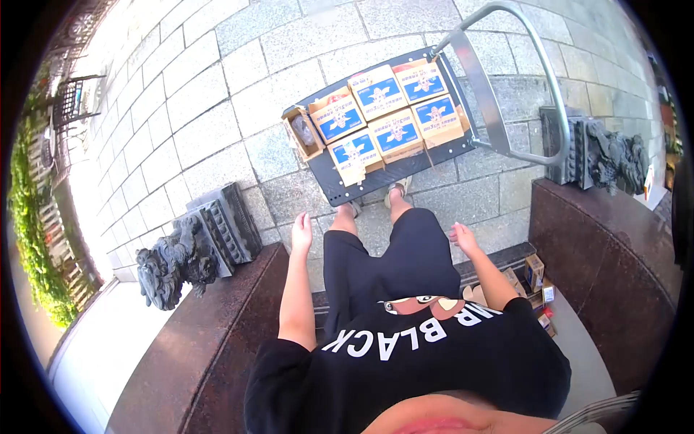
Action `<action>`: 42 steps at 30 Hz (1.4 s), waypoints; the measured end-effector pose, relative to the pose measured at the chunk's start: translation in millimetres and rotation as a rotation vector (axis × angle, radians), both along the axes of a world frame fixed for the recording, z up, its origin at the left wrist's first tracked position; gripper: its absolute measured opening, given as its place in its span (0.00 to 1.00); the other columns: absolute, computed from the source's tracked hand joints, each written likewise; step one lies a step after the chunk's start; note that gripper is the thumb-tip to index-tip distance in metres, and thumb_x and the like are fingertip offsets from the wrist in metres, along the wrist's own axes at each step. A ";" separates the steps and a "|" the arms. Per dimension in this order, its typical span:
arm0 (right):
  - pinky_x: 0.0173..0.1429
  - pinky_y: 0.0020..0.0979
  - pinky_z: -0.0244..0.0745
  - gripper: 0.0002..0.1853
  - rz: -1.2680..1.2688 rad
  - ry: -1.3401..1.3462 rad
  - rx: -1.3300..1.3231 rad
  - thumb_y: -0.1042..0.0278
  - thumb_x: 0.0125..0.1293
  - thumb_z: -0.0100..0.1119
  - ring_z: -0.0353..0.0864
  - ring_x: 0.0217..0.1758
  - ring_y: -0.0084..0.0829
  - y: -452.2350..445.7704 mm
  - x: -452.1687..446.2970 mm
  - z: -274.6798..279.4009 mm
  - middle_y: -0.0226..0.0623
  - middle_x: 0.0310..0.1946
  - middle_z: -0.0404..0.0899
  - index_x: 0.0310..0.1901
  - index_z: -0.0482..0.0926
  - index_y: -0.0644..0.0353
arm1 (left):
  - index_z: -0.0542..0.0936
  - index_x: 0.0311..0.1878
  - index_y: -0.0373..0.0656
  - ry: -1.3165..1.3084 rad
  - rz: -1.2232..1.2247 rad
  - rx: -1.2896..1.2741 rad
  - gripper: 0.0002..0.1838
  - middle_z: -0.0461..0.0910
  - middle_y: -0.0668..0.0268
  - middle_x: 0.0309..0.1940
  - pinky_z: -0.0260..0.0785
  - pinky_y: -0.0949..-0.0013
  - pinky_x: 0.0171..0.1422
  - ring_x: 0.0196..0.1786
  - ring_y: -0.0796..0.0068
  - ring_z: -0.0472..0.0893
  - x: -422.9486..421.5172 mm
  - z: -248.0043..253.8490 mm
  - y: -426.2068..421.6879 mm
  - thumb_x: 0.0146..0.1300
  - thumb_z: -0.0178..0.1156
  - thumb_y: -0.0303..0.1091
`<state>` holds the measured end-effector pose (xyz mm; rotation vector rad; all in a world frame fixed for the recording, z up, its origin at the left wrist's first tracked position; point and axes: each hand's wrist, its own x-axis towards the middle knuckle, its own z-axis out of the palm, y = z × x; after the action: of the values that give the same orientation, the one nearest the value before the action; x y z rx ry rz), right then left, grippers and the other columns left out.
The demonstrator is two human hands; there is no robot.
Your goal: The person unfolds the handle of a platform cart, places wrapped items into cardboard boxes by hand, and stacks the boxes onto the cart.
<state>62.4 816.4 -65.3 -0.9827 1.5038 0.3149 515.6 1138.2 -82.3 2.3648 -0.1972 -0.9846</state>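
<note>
My left hand (302,233): hanging relaxed, holding nothing. Open carton (314,154): sitting at left end of trolley (330,181). Blue-labelled cartons (395,137): standing in two rows there, beyond both hands. My right hand (463,237): holding nothing, fingers seemingly half-curled. Judging torn flaps unreliable; gripping carton walls advisable.

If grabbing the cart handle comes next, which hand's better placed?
Probably the right hand: it's on the same side as the metal handle, and nothing shows in it. The left hand is farther away, on the opposite side.
</note>
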 end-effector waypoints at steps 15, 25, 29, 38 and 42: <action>0.45 0.38 0.75 0.29 0.031 0.116 -0.494 0.45 0.74 0.40 0.83 0.36 0.40 219.7 -159.2 60.1 0.47 0.30 0.82 0.43 0.81 0.67 | 0.76 0.50 0.36 0.337 -0.045 -0.289 0.15 0.83 0.60 0.38 0.72 0.74 0.34 0.34 0.74 0.82 -87.8 92.0 102.3 0.74 0.46 0.38; 0.45 0.43 0.74 0.28 -0.419 0.259 -0.478 0.47 0.71 0.41 0.82 0.37 0.46 354.3 -273.2 114.9 0.51 0.30 0.82 0.35 0.80 0.68 | 0.74 0.53 0.34 0.406 -0.433 -0.150 0.17 0.82 0.56 0.42 0.78 0.67 0.35 0.40 0.64 0.84 -106.3 75.8 108.6 0.71 0.48 0.37; 0.42 0.39 0.74 0.27 -0.578 0.319 -0.639 0.47 0.73 0.42 0.82 0.33 0.40 374.5 -293.1 112.8 0.45 0.28 0.82 0.34 0.79 0.66 | 0.74 0.53 0.35 0.637 -0.407 -0.056 0.16 0.82 0.56 0.41 0.79 0.64 0.38 0.39 0.61 0.84 -117.0 15.1 79.4 0.70 0.49 0.36; 0.36 0.38 0.74 0.22 -0.991 0.349 -0.494 0.51 0.71 0.48 0.81 0.28 0.35 480.2 -360.2 111.4 0.41 0.25 0.82 0.33 0.80 0.65 | 0.75 0.51 0.37 0.666 -0.762 0.128 0.14 0.83 0.57 0.36 0.74 0.70 0.27 0.30 0.68 0.82 -294.0 84.9 -152.5 0.69 0.48 0.36; 0.46 0.46 0.74 0.25 -1.128 0.391 -0.165 0.50 0.69 0.49 0.82 0.41 0.49 572.7 -417.4 39.0 0.52 0.36 0.82 0.38 0.81 0.69 | 0.75 0.52 0.39 0.547 -0.797 -0.027 0.14 0.83 0.59 0.37 0.73 0.72 0.28 0.31 0.70 0.82 -407.2 120.5 -239.2 0.69 0.49 0.36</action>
<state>-355.1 1389.1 -26.3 -0.0688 2.2177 -0.4618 108.4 899.0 38.2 1.8877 -0.9655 -1.9207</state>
